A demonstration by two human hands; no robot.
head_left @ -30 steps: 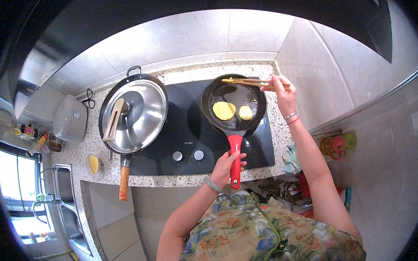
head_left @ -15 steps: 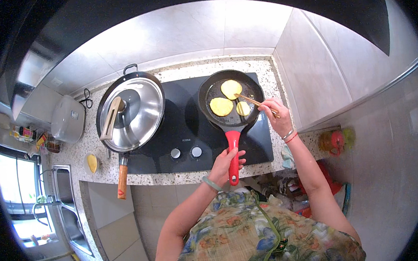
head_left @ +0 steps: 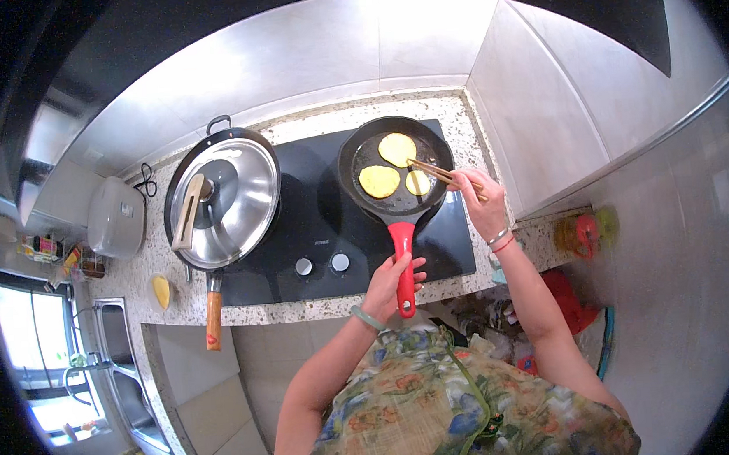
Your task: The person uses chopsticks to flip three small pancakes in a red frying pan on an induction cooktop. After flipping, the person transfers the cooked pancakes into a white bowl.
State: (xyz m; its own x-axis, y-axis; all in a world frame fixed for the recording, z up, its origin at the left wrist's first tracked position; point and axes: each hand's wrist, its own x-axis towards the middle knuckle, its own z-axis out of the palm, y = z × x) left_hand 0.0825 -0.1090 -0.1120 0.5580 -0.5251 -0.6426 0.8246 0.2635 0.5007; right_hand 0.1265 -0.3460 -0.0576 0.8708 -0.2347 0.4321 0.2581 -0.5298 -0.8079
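Observation:
My left hand (head_left: pixel 386 286) is wrapped around the red handle of a black frying pan (head_left: pixel 359 158). Three yellow pancakes lie flat in it: a round one at the far side (head_left: pixel 396 149), another at the left (head_left: pixel 378 181) and a smaller one at the right (head_left: pixel 417 183). My right hand (head_left: pixel 483 202) grips a pair of wooden chopsticks (head_left: pixel 442 175) at the pan's right rim. Their tips reach the near edge of the far pancake, and they pass over the top of the small one. Whether the tips pinch the edge is too small to tell.
The pan sits on the right of a black cooktop (head_left: pixel 311 222) with two knobs. To its left stands a wok covered by a steel lid (head_left: pixel 243 197), its wooden handle (head_left: pixel 213 318) jutting past the counter edge. A small bowl (head_left: pixel 161 292) with yellow contents and a sink (head_left: pixel 116 327) are farther left.
The whole view has shifted slightly. Relative to the pan, my right hand has drawn back a little; the chopstick tips remain at the far pancake. My left hand keeps its hold.

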